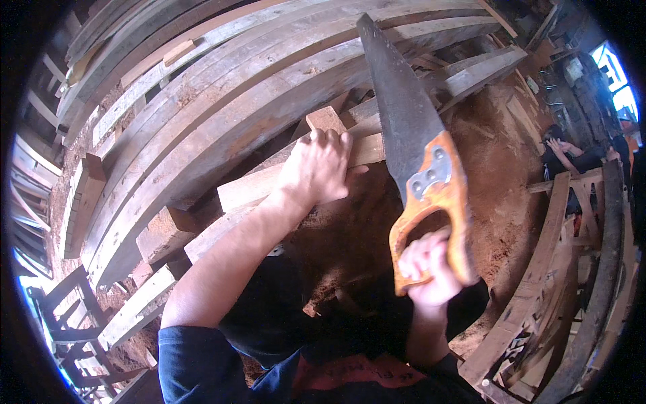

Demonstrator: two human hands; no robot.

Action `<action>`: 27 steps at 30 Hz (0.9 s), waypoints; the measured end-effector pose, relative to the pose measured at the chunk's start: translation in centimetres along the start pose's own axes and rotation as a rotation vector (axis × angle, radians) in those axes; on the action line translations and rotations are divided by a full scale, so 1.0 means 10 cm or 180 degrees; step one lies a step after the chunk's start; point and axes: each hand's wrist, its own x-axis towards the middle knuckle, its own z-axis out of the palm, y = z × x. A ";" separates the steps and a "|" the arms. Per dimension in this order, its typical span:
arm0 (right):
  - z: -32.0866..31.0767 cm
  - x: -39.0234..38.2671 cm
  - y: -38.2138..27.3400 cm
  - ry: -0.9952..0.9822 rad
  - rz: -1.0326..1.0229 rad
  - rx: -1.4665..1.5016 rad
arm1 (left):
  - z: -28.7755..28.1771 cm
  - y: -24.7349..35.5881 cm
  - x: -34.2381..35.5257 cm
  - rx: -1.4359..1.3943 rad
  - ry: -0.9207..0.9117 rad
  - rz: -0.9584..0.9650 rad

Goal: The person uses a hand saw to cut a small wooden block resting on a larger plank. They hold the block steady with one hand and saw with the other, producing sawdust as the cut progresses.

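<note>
My right hand (428,271) is wrapped round the orange wooden handle of a handsaw (405,111). The saw's dark, wide blade points up and away from me, beside the right end of a pale piece of timber (247,188). Over that timber lies my left hand (316,165), its fingers curled across the far side and its thumb stretched toward the blade. A short wooden block (326,119) sticks out just beyond my left knuckles. Whether the saw's teeth touch the timber cannot be made out.
Long stacked beams (269,87) run across the far side. Block ends (165,232) jut out at the left. Brown sawdust (501,222) covers the ground at right, near a pile of planks (538,303). Another person (568,151) is at the far right.
</note>
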 end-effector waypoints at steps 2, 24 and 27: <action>0.01 0.08 -0.20 -0.0167 -0.0012 0.0104 | 0.00 -0.03 -0.01 0.0059 0.0005 -0.0016; -0.46 -0.14 -0.21 -0.0001 -0.0182 -0.1128 | -0.13 0.13 0.01 0.0007 -0.0318 -0.0664; -0.47 -0.16 -0.21 0.0228 -0.0159 -0.1401 | -0.16 0.12 0.02 0.0037 -0.0436 -0.0592</action>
